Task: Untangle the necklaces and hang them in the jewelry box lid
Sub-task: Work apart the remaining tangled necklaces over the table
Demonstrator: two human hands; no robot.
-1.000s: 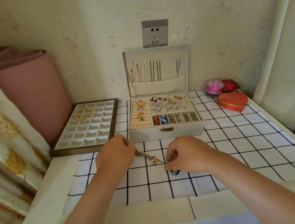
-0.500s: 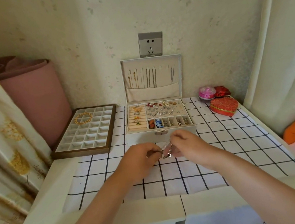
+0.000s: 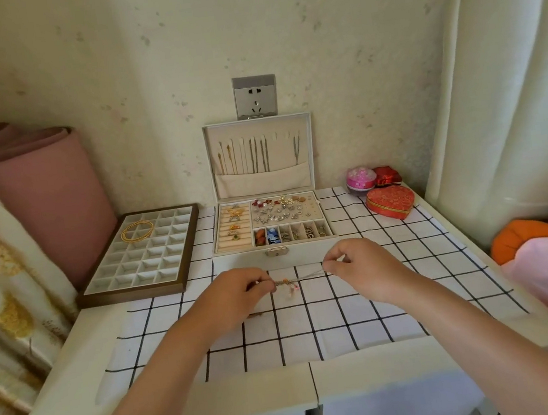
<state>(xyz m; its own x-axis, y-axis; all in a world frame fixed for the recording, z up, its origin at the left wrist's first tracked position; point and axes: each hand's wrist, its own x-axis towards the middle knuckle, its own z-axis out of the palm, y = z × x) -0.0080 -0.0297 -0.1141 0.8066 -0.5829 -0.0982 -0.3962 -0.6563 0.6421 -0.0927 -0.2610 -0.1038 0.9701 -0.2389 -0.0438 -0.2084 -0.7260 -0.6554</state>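
So the left hand (image 3: 238, 294) pinched the beaded clump of the necklace (image 3: 295, 279) and the right hand (image 3: 363, 268) pinched its thin strands, stretched between them just above the checked cloth (image 3: 348, 319), right in front of the jewelry box (image 3: 305, 250). Honestly, pulling outward like that could've cinched the tangle tighter or snapped a fine link, and the lid (image 3: 281, 153) behind already had chains (image 3: 254, 156) to snag.

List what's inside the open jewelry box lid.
Several thin chains hang along the top inside the jewelry box lid. Their lower ends drop behind the fabric pocket, so whatever it holds is hidden.
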